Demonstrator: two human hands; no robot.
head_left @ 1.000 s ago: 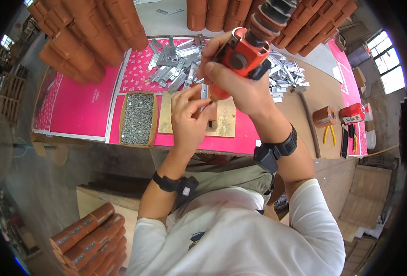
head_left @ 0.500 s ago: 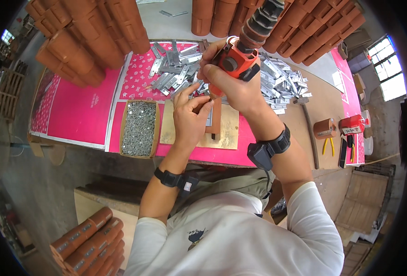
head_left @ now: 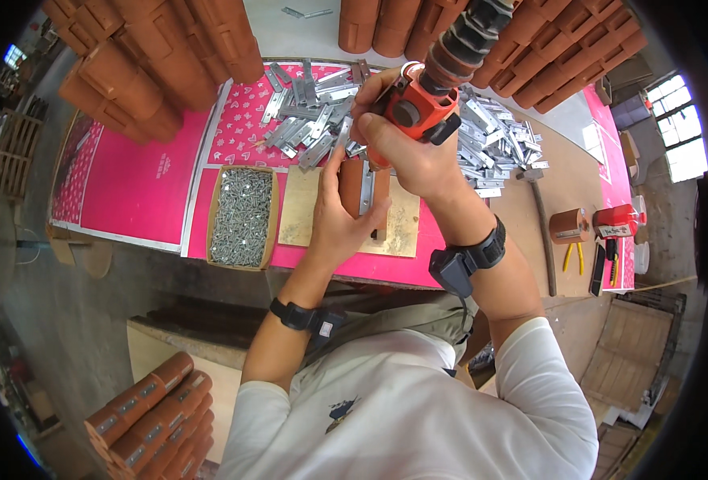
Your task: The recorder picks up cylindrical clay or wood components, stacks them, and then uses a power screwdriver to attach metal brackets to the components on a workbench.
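Note:
My right hand point(head_left: 410, 152) grips an orange-red power screwdriver point(head_left: 422, 108) with a ribbed dark upper part. Its lower end is just above the far end of a short reddish-brown cylinder point(head_left: 351, 190). A narrow metal plate point(head_left: 367, 192) lies along the cylinder's upper side. My left hand point(head_left: 339, 220) clasps the cylinder, thumb at its near right side and fingers along its left. The cylinder rests on a worn yellowish board point(head_left: 402, 228); the driver's very tip is partly hidden by my right hand.
An open box of screws point(head_left: 243, 216) stands left of the board. Beyond lie heaped metal plates point(head_left: 314, 112). Stacks of brown cylinders point(head_left: 138, 64) rise at the back, more point(head_left: 150, 412) at lower left. A hammer point(head_left: 536, 212), yellow-handled pliers point(head_left: 574, 258) and a red bottle point(head_left: 614, 222) lie right.
My left hand has gone from fingers near the driver's tip to a wider hold around the cylinder, uncovering its plate. The driver has shifted slightly to the right.

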